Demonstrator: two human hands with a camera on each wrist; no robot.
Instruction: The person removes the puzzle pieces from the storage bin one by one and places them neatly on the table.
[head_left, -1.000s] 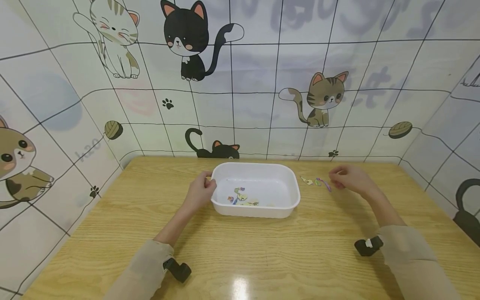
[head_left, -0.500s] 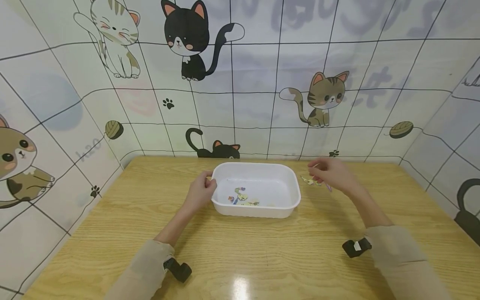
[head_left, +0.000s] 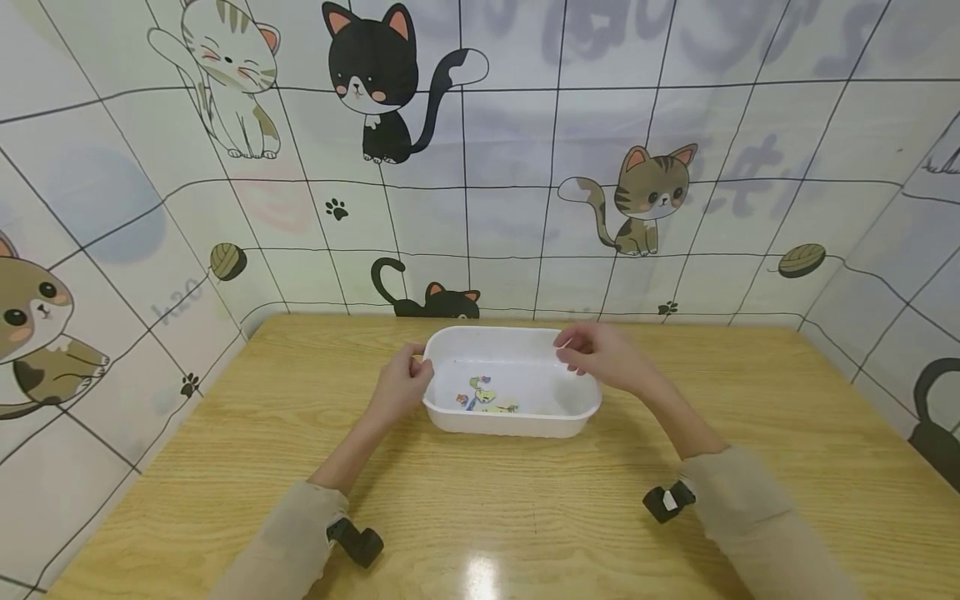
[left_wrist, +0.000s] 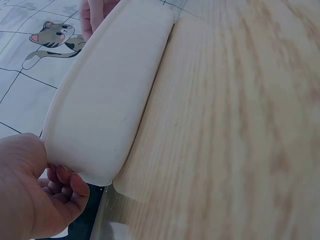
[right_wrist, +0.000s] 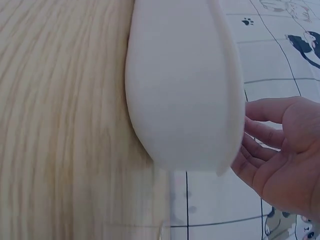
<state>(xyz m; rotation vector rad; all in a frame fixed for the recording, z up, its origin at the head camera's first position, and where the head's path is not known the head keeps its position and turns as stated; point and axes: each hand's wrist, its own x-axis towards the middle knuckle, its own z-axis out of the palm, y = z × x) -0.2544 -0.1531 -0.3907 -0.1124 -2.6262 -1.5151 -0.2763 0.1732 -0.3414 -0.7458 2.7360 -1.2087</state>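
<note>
A white plastic tray (head_left: 512, 423) stands on the table, with several small flat pieces (head_left: 483, 393) in yellow, blue and orange lying at its left inside. My left hand (head_left: 397, 382) grips the left end of its rim, thumb above and fingers tucked beneath, and the left wrist view shows this hand (left_wrist: 42, 192) at the tray corner. Over the right end of the tray hovers my right hand (head_left: 603, 357), fingers bent. In the right wrist view the fingertips of the right hand (right_wrist: 287, 150) are hidden behind the rim, so I cannot tell if they pinch a piece.
The wood-grain table (head_left: 480, 492) reaches back to a wall sheet (head_left: 510, 233) printed with cartoon cats and grid lines. Both wrists wear small black cameras, one on the left (head_left: 356, 542) and one on the right (head_left: 669, 502).
My right hand has moved left from beside the tray to over its right end. It now covers the spot where small pieces lay on the table. My left hand stays put.
</note>
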